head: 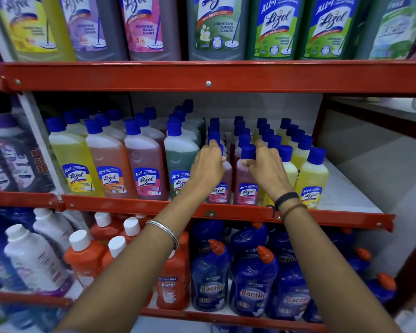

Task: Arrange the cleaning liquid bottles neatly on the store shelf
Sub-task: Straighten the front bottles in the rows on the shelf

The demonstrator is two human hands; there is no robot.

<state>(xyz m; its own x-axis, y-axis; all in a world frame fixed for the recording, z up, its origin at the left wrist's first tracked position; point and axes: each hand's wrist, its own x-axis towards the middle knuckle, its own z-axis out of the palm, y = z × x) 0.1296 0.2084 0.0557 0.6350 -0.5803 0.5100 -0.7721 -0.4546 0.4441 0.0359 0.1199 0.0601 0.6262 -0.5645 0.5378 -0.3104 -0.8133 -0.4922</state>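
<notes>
Both hands were up at the middle shelf, each closed around the neck of a small bottle at the front of the short rows. The left hand (208,159) gripped the shoulder of a small pink plastic bottle with a blue cap (220,186), its cap mostly hidden behind the fingers. The right hand (265,164) pinched the neighbouring small pink blue-capped bottle (246,186) just under its cap (248,152), thumb in front. The two bottles stood upright, just beside each other, at the red metal shelf lip (135,206).

Behind them ran files of blue-capped small bottles; to the right stood small yellow plastic bottles (312,181), and to the left taller bottles of green (179,162), pink, orange and yellow liquid.

The step in hand looked like squaring up the two front pink bottles. The next move probably called for nudging them flush with the shelf edge, labels facing out, level with the yellow row, without tipping the tightly packed bottles behind.
</notes>
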